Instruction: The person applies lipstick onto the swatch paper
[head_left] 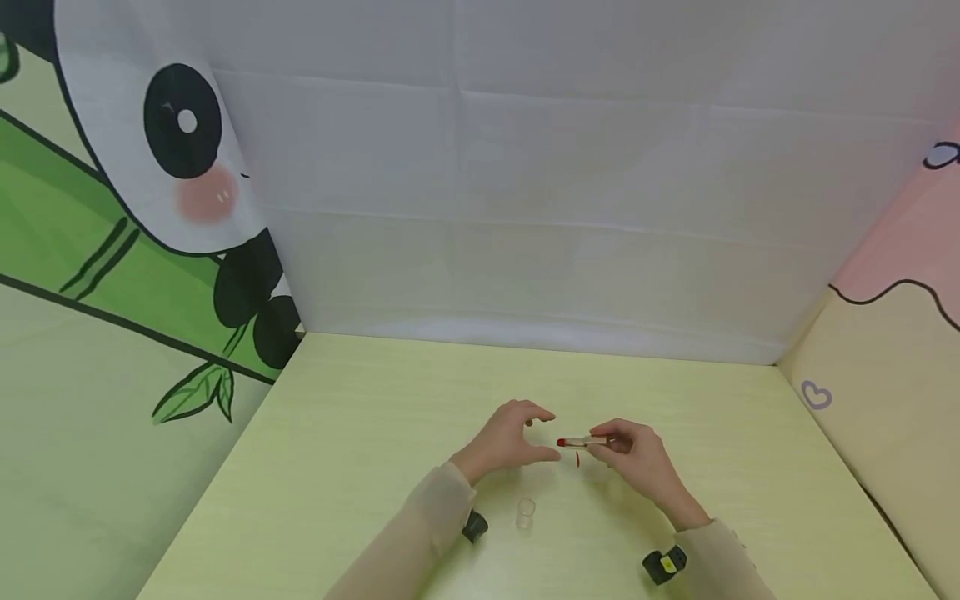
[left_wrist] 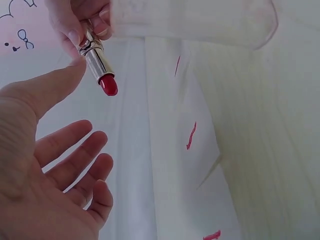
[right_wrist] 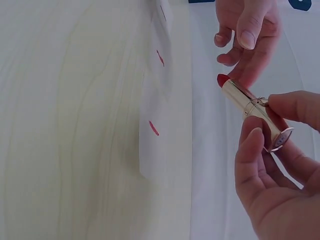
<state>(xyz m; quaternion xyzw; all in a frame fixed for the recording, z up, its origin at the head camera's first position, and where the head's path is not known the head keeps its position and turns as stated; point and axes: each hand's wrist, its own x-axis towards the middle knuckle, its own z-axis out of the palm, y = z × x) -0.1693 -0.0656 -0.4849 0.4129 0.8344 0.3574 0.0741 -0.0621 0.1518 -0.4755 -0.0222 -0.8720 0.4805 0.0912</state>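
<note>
My right hand (head_left: 633,457) pinches a gold lipstick (head_left: 581,442) by its base between thumb and fingers, its bared red bullet pointing left toward the left hand. In the right wrist view the gold lipstick (right_wrist: 250,102) slants up and left. The left hand (head_left: 513,437) holds nothing; thumb and fingers are spread apart just left of the red tip. In the left wrist view its palm and loosely bent fingers (left_wrist: 75,150) lie below the lipstick (left_wrist: 97,60). A clear cap (head_left: 526,514) is on the table, nearer me than both hands.
A narrow white paper strip (right_wrist: 150,145) with several short red strokes lies on the pale wood-grain table (head_left: 360,500). One red stroke (head_left: 577,459) shows just under the lipstick. A white sheet (head_left: 525,275) stands at the back, printed panels (head_left: 862,400) at the sides.
</note>
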